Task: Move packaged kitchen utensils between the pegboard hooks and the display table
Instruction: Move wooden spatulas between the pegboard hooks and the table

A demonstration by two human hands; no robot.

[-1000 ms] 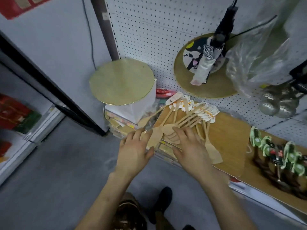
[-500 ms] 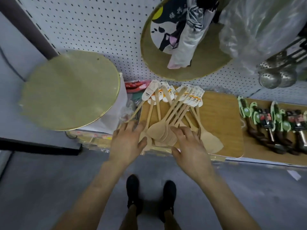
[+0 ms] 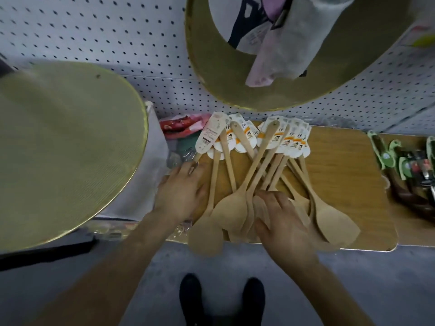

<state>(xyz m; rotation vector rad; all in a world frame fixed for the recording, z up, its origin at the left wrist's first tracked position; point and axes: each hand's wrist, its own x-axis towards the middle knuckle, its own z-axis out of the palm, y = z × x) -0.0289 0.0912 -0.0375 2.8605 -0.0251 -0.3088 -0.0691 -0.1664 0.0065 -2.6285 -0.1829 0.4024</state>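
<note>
- I am laying my right hand (image 3: 282,222) palm down on the spatulas (image 3: 235,208). Its fingers are loosely spread, pressing on the broad blades and gripping nothing.
- I am resting my left hand (image 3: 181,191) flat at the left side of the heap, fingers straight and slightly apart. The fingertips are lying beside the leftmost handle, though I cannot tell whether they are touching it.
- The spatulas are lying in a fanned heap on the surface (image 3: 348,189). Their blades are pointing toward me and overhanging the near edge, and the handles are crossing one another and pointing at the pegboard (image 3: 106,31).
- The handle ends are carrying white and orange cards (image 3: 292,142), which are overlapping in a row along the far side of the surface.
- A red packet (image 3: 181,125) is lying just left of the cards, at the foot of the pegboard.
- A big gold round (image 3: 66,149) is sitting to my left, well clear of the heap.
- A second gold disc (image 3: 235,85) is hanging against the pegboard above the spatulas, with something pale and folded in front of it.
- Green utensils (image 3: 386,157) are lying at the far right, apart from the heap.
- My shoes (image 3: 190,295) are standing on the grey floor (image 3: 388,290) below the near edge.
</note>
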